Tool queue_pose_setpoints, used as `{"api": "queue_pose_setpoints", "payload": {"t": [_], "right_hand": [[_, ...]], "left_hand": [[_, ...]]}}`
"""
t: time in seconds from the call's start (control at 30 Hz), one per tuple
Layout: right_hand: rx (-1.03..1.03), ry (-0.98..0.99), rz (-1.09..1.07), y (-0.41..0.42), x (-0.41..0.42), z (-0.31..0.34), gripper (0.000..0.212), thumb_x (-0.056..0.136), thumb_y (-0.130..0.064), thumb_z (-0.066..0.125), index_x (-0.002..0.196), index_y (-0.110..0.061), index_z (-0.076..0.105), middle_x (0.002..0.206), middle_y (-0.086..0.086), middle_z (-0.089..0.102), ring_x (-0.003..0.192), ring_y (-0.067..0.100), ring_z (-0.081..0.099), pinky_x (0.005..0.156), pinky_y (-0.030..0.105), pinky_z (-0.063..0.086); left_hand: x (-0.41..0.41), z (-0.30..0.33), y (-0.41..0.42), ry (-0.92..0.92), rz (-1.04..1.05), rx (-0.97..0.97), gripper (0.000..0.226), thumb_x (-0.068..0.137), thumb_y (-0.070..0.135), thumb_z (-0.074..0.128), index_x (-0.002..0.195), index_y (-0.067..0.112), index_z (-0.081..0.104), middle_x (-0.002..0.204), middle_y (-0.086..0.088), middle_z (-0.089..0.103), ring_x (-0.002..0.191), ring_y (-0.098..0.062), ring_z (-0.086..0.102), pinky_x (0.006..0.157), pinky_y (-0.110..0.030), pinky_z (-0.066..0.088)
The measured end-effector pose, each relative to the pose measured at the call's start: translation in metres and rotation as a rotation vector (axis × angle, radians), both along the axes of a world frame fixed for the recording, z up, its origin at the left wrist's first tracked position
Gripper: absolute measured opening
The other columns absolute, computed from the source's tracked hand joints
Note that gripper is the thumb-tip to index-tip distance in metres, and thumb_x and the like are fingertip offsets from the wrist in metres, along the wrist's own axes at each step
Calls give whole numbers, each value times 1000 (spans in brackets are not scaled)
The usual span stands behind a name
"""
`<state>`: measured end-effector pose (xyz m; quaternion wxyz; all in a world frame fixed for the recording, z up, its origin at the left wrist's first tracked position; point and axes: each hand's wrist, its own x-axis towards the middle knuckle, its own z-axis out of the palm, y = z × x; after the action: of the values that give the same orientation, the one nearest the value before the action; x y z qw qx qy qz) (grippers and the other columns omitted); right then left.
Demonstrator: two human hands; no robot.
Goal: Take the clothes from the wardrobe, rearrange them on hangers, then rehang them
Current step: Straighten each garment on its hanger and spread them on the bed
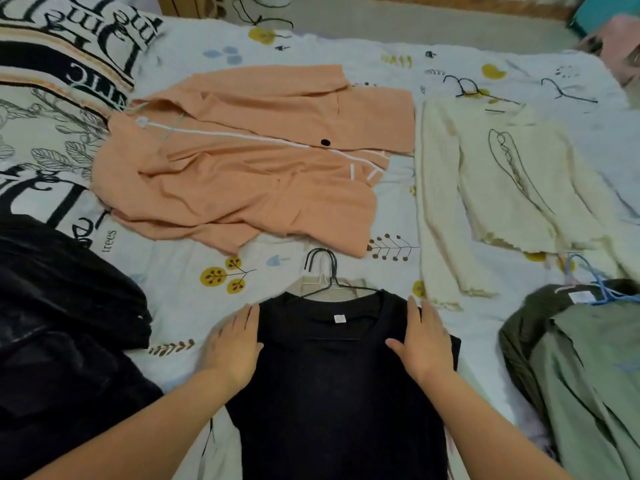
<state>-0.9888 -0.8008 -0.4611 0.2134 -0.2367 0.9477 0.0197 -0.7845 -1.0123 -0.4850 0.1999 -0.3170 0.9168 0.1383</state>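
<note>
A black T-shirt (332,382) lies flat on the bed in front of me, threaded on a black wire hanger (327,271) whose hook sticks out above the collar. My left hand (235,344) rests flat on the shirt's left shoulder with straight fingers. My right hand (424,341) lies flat on the right shoulder the same way. An orange jacket (249,168) on a pale hanger is spread beyond the shirt. A cream knit cardigan (495,188) lies to the right of it.
A green shirt on a blue hanger (595,368) lies at the right. Dark clothes (65,323) are piled at the left. Loose black wire hangers (474,88) lie at the far right of the patterned bedsheet (194,265). A printed pillow (62,53) sits far left.
</note>
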Motion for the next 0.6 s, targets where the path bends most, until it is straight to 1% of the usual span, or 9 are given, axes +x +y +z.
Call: {"api": "queue_pose_setpoints", "payload": {"t": [0.1, 0.17, 0.2, 0.3, 0.4, 0.47, 0.5, 0.53, 0.6], "right_hand": [[-15, -55, 46, 0, -16, -14, 104, 80, -46, 67, 150, -18, -5, 159, 3, 2, 147, 22, 3, 116, 43, 17], [-1, -89, 46, -1, -22, -20, 107, 75, -48, 71, 150, -19, 1, 154, 3, 20, 143, 23, 16, 114, 42, 20], [17, -73, 53, -2, -23, -22, 104, 73, -49, 72, 149, -18, 8, 149, 3, 29, 139, 22, 24, 112, 41, 23], [39, 58, 81, -3, -17, -22, 78, 69, -50, 75, 128, -16, 36, 127, 2, 43, 121, 21, 40, 104, 34, 33], [59, 132, 83, 4, -2, -16, 63, 69, -45, 75, 113, -16, 41, 116, 1, 44, 110, 21, 43, 98, 31, 35], [41, 140, 78, 13, 7, -9, 57, 71, -43, 74, 110, -17, 41, 114, 0, 46, 109, 20, 44, 94, 30, 35], [23, 131, 66, 17, 11, -5, 55, 72, -42, 73, 110, -18, 41, 113, -1, 46, 109, 19, 44, 92, 29, 35], [8, 120, 54, 21, 14, 1, 52, 75, -43, 71, 109, -18, 41, 113, -2, 47, 109, 18, 45, 89, 29, 36], [-11, 111, 32, 28, 19, 18, 42, 80, -43, 66, 104, -21, 40, 112, -3, 49, 108, 17, 46, 85, 28, 36]], "left_hand": [[-10, -10, -1, 21, 19, -37, 60, 94, 31, 48, 144, 12, 21, 145, -4, 32, 131, -20, 34, 109, -30, 30], [-16, -12, 0, 24, 12, -67, 40, 93, 31, 50, 128, 17, 38, 128, -1, 46, 115, -17, 45, 96, -25, 38], [-18, -12, 1, 19, 10, -60, 32, 92, 31, 51, 120, 18, 42, 122, 0, 49, 110, -16, 47, 90, -25, 38], [-21, -11, 2, -18, 8, -19, 33, 88, 32, 57, 115, 18, 44, 120, -1, 51, 110, -18, 47, 87, -26, 36], [-13, -6, -1, -99, -19, -49, 44, 84, 41, 60, 119, 19, 42, 122, -4, 43, 113, -21, 40, 92, -29, 35], [-8, 1, -2, -110, -43, -16, 39, 86, 43, 57, 115, 20, 45, 120, -1, 42, 113, -20, 40, 92, -27, 34], [-5, 5, -2, -77, -41, 33, 28, 88, 41, 54, 107, 21, 49, 113, 2, 47, 111, -18, 44, 88, -25, 36], [-2, 11, -2, -37, -38, 99, 17, 89, 39, 52, 91, 22, 50, 99, 6, 50, 105, -16, 51, 81, -23, 38], [2, 30, -3, 10, -25, 208, 30, 92, 38, 50, 67, 27, 38, 74, 14, 43, 86, -11, 56, 66, -21, 37]]}}
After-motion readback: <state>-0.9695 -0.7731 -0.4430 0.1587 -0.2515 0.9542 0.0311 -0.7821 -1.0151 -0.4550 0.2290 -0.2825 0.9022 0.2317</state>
